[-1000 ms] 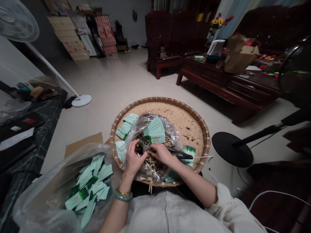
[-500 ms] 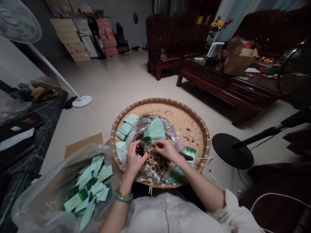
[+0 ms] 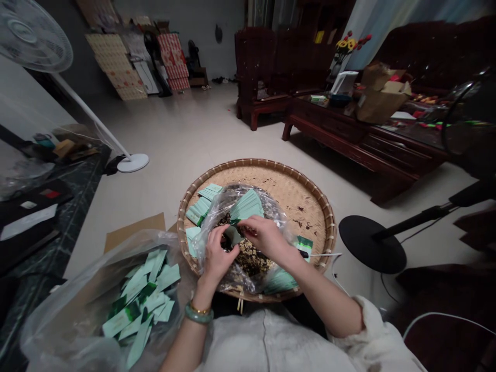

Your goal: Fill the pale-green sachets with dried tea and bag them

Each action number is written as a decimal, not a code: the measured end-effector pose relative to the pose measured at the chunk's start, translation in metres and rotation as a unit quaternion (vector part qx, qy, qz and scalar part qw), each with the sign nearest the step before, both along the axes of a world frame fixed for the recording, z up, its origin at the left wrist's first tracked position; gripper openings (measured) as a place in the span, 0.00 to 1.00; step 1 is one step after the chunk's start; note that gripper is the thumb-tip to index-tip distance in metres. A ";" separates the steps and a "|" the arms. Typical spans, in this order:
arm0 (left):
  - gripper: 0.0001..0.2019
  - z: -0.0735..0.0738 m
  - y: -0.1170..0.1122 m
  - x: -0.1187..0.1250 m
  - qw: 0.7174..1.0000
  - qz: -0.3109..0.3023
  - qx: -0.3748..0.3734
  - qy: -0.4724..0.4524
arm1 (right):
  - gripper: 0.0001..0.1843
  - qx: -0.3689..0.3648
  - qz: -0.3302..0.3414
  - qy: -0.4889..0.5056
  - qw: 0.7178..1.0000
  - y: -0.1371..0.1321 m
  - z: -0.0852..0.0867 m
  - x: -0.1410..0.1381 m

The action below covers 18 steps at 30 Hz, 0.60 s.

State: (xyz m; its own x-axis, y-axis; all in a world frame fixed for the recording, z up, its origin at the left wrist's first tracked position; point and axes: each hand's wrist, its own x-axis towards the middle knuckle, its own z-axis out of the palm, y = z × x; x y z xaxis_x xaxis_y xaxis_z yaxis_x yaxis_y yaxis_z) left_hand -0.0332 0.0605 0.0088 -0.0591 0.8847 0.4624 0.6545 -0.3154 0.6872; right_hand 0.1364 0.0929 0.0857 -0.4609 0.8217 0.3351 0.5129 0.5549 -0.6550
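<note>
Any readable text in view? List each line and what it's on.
No line can be read.
Too small or blurred: the print on the pale green paper packets in the plastic bag.
Too small or blurred: the markings on the red cartons against the far wall.
</note>
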 end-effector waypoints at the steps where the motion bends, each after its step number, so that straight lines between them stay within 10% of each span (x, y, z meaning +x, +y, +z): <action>1: 0.24 0.000 0.000 0.000 1.000 0.001 0.000 0.000 | 0.15 -0.001 0.001 0.002 1.000 0.000 -0.001 0.000; 18: 0.24 0.000 0.001 0.003 1.000 -0.009 -0.022 -0.004 | 0.16 -0.011 0.023 -0.018 0.999 -0.008 0.002 -0.008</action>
State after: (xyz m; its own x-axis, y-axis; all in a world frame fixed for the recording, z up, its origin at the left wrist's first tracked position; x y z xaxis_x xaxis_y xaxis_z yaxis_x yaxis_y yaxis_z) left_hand -0.0307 0.0610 0.0083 -0.0461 0.9048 0.4232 0.6438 -0.2970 0.7052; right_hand 0.1288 0.0848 0.0876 -0.5105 0.8062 0.2990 0.5102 0.5639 -0.6494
